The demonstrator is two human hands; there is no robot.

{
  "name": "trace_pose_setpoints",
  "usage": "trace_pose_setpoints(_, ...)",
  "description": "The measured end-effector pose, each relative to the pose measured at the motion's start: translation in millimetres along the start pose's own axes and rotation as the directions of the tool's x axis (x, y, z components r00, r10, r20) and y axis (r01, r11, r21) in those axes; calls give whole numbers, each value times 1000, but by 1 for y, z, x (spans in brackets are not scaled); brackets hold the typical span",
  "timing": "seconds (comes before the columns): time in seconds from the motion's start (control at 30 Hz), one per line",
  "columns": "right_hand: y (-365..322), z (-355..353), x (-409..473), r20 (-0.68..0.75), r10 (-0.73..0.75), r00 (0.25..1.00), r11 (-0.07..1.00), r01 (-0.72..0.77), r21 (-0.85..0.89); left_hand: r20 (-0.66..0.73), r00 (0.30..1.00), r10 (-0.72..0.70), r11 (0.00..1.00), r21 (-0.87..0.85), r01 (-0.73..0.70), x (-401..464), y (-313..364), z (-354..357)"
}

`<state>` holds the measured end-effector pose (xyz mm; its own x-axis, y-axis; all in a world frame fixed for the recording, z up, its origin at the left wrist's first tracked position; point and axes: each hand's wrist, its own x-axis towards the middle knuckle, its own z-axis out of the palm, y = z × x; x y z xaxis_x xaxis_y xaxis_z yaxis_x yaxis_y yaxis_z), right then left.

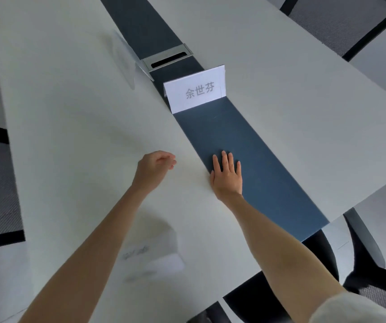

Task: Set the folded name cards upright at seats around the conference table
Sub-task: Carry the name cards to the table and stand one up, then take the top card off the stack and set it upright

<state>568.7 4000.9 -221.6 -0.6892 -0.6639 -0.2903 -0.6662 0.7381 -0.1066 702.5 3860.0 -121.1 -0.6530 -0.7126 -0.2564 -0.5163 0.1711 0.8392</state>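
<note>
Card (195, 89) stands upright on the dark strip (245, 159) well ahead of both hands, printed face toward the wearer, while the right hand (227, 174) lies flat with straight fingers on that strip and the left hand (154, 167) hangs loosely curled over the table (70, 113), holding nothing. More cards (151, 255) lie blurred near the left forearm. The likely next step is lifting one lightly by its fold, so it keeps its tent shape and stands square at a seat.

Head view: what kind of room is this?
Most likely a meeting room: a long white table with a cable slot, a standing name card, and office chairs around it.
</note>
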Motion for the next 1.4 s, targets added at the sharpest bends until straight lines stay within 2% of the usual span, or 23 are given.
trace_pose_setpoints(0.07,-13,-12,-8,33,10,999,999,-11,41,-22,998,57,998,28,-56,-37,0,-22)
trace_pose_setpoints(0.13,-32,-27,-32,62,1,998,963,-18,268,-50,996,77,996,40,-75,-72,-6,-44)
trace_pose_setpoints(0.23,-55,-41,-90,32,-41,999,817,15,577,-135,989,67,996,69,-58,-123,-26,-77)
trace_pose_setpoints(0.3,-62,-41,-132,19,-91,996,725,54,687,-221,975,21,996,93,0,-156,-45,-97)
trace_pose_setpoints(0.4,-62,-31,-184,90,-92,992,569,-22,822,-314,946,-85,985,117,128,-201,-77,-118)
trace_pose_setpoints(0.47,-61,-18,-205,116,-80,990,515,-58,855,-289,942,-168,971,114,208,-223,-96,-121)
trace_pose_setpoints(0.57,-68,-4,-226,146,-104,984,484,-78,872,-130,960,-249,962,82,261,-238,-118,-109)
trace_pose_setpoints(0.77,-92,0,-246,112,-21,993,379,-96,921,-16,965,-263,965,-26,262,-244,-145,-99)
trace_pose_setpoints(0.97,-112,13,-272,53,210,976,360,-128,924,-59,998,-36,999,8,37,-255,-148,-112)
trace_pose_setpoints(1.03,-110,26,-299,43,279,959,336,-140,931,-25,999,21,999,32,-20,-255,-151,-115)
trace_pose_setpoints(1.13,-105,41,-353,26,427,904,266,-153,952,122,986,115,982,136,-131,-252,-150,-110)
trace_pose_setpoints(1.2,-100,52,-392,9,548,837,200,-142,969,271,946,176,956,182,-230,-257,-143,-98)
trace_pose_setpoints(1.27,-93,65,-433,20,670,742,134,-148,980,419,876,238,921,189,-341,-271,-133,-80)
trace_pose_setpoints(1.4,-78,84,-519,51,862,504,20,-135,991,637,715,286,868,144,-476,-316,-120,-32)
